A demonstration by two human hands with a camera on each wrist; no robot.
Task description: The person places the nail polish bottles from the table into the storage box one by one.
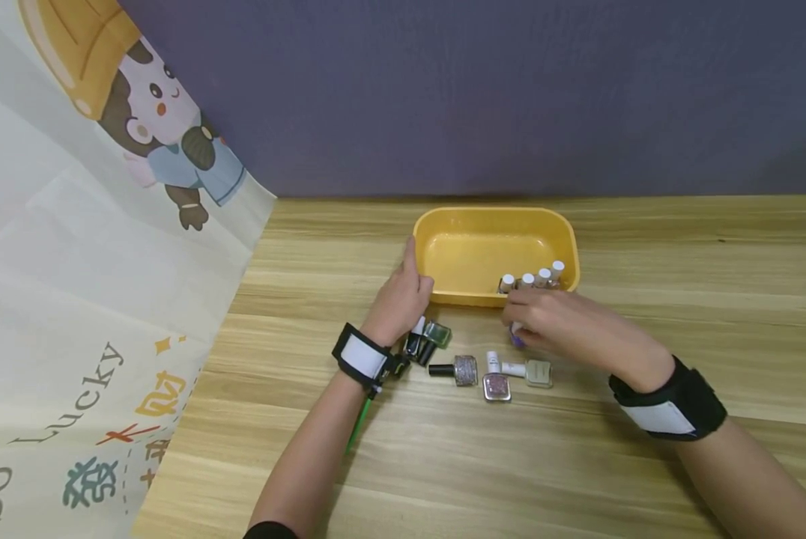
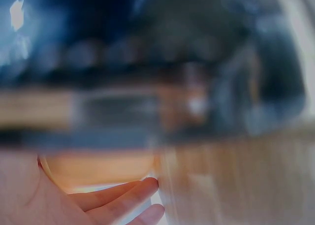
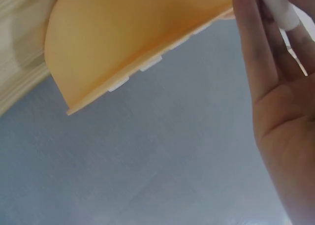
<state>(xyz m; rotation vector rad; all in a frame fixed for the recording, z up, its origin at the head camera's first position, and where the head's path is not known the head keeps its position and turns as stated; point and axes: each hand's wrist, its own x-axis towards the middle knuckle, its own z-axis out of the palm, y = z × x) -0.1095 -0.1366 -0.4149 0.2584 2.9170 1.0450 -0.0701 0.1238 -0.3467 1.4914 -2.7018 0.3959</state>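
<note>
Bench (image 1: 679, 254): light wood, grain running left to right, pale and darker planks alternating. Wall (image 1: 511, 90) behind: flat, dull purple-grey, meets far bench edge in straight line. Cloth (image 1: 59, 299) at left: cream, hangs diagonally over bench corner, printed with cartoon figure (image 1: 167, 142), words "So Lucky", coloured characters. Light: even, soft, faint shadows only.

Head cam is looking down from above at the wooden table (image 1: 679, 337), taking in both arms. Left wrist cam is sitting super close behind the fingers (image 2: 123, 195), mostly blur. Right wrist cam is peering up past the fingers (image 3: 256, 52). All three are catching the yellow oval plastic tub (image 1: 491, 251).
</note>
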